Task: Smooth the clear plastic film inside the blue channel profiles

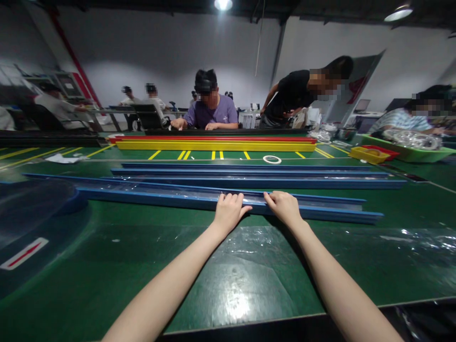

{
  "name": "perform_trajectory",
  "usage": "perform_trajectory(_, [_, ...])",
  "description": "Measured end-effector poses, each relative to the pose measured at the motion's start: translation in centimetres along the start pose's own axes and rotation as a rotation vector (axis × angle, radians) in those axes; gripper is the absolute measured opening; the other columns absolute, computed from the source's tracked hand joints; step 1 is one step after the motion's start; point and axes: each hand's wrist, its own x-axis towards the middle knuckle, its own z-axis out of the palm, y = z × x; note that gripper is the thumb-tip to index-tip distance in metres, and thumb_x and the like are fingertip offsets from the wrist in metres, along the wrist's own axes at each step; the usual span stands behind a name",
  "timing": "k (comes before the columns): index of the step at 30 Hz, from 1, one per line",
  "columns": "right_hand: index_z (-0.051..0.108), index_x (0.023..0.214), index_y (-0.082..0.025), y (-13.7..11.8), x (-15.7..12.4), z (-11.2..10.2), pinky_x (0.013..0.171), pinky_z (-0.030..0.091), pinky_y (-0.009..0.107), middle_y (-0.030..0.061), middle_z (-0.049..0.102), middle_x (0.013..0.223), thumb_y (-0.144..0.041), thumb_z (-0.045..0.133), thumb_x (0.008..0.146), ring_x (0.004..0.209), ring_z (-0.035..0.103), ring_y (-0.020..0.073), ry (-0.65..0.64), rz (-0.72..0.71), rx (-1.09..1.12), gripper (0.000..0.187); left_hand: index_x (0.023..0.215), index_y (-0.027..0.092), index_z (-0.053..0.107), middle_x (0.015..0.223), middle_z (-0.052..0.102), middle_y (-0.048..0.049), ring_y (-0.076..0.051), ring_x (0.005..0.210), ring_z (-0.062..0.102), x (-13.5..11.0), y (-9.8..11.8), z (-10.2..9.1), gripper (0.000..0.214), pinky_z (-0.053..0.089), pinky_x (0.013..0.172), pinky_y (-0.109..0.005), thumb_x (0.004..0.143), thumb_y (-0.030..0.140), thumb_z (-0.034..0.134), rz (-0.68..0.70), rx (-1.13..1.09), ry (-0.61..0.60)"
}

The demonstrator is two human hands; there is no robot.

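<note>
A long blue channel (338, 215) lies crosswise in front of me, with a clear plastic strip (185, 193) along its inside. My left hand (230, 212) is closed over the channel's near wall, its fingertips inside and its thumb pointing right. A short way to the right, my right hand (285, 208) grips the same channel, fingers bent over the wall. What the fingertips press on inside is hidden. Just behind, more blue channels (302, 183) lie side by side.
A roll of clear film (33, 209) stands at the left, near a red arrow label (24, 253). Yellow and red channels (213, 146) lie farther back, with a white tape ring (272, 160) nearer. A green tray (409, 151) stands right. Several people sit or stand beyond.
</note>
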Motion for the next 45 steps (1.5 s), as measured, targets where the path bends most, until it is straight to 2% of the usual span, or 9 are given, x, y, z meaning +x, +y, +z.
perform_trajectory(4, [0.059,0.057,-0.019,0.1,-0.3,0.2,0.049,0.020,0.023,0.0030,0.058,0.061,-0.039,0.028,0.084,0.057,0.050,0.0094,0.048,-0.008,-0.015,0.046,0.082,0.016,0.052,0.071,0.058,-0.0056,-0.020,0.071,0.051,0.0,0.0,0.1,0.037,0.030,0.068,-0.032,0.079,0.050,0.039,0.007,0.017,0.005])
perform_trajectory(11, [0.054,0.056,-0.018,-1.1,-0.4,0.5,0.051,0.021,0.023,0.0018,0.056,0.059,-0.033,0.028,0.085,0.059,0.049,0.0083,0.251,-0.080,-0.033,0.042,0.081,0.016,0.051,0.071,0.058,-0.0046,-0.019,0.071,0.050,0.0,0.0,0.0,0.037,0.030,0.067,-0.031,0.080,0.050,0.039,0.005,0.025,0.000])
perform_trajectory(16, [0.056,0.056,-0.017,-1.8,0.0,1.1,0.050,0.020,0.023,0.0021,0.056,0.057,-0.033,0.027,0.086,0.055,0.048,0.0080,0.251,-0.064,-0.022,0.044,0.082,0.016,0.051,0.072,0.058,-0.0048,-0.019,0.070,0.050,0.0,0.0,0.0,0.037,0.030,0.067,-0.032,0.080,0.050,0.038,0.015,0.022,-0.002])
perform_trajectory(25, [0.061,0.056,-0.016,-1.6,0.6,1.2,0.049,0.018,0.024,0.0037,0.059,0.057,-0.034,0.031,0.083,0.051,0.048,0.0084,0.196,-0.012,-0.024,0.044,0.084,0.016,0.052,0.076,0.058,-0.0053,-0.020,0.073,0.050,-0.1,-0.1,-0.1,0.038,0.030,0.068,-0.032,0.081,0.050,0.036,0.019,0.010,-0.018])
perform_trajectory(36, [0.059,0.051,-0.015,-1.2,0.6,1.6,0.049,0.020,0.024,0.0033,0.056,0.052,-0.030,0.032,0.083,0.048,0.046,0.0076,0.288,-0.077,-0.016,0.044,0.093,0.016,0.053,0.082,0.058,-0.0061,-0.020,0.077,0.049,-0.2,-0.3,-0.1,0.038,0.030,0.071,-0.033,0.080,0.049,0.039,0.025,-0.024,0.022])
perform_trajectory(40, [0.057,0.049,-0.015,-0.2,0.3,1.5,0.049,0.019,0.024,0.0027,0.053,0.049,-0.030,0.032,0.083,0.046,0.043,0.0071,0.309,-0.071,-0.030,0.044,0.092,0.016,0.053,0.082,0.058,-0.0059,-0.020,0.078,0.049,-0.2,-0.3,-0.1,0.038,0.030,0.071,-0.033,0.081,0.048,0.038,0.029,-0.021,0.020])
perform_trajectory(45, [0.053,0.044,-0.015,2.3,-0.3,1.1,0.048,0.019,0.023,0.0020,0.050,0.045,-0.029,0.030,0.083,0.043,0.040,0.0065,0.334,-0.042,-0.037,0.047,0.089,0.016,0.054,0.080,0.058,-0.0060,-0.020,0.077,0.048,-0.1,-0.3,-0.2,0.036,0.029,0.071,-0.034,0.082,0.046,0.037,0.057,-0.028,0.025])
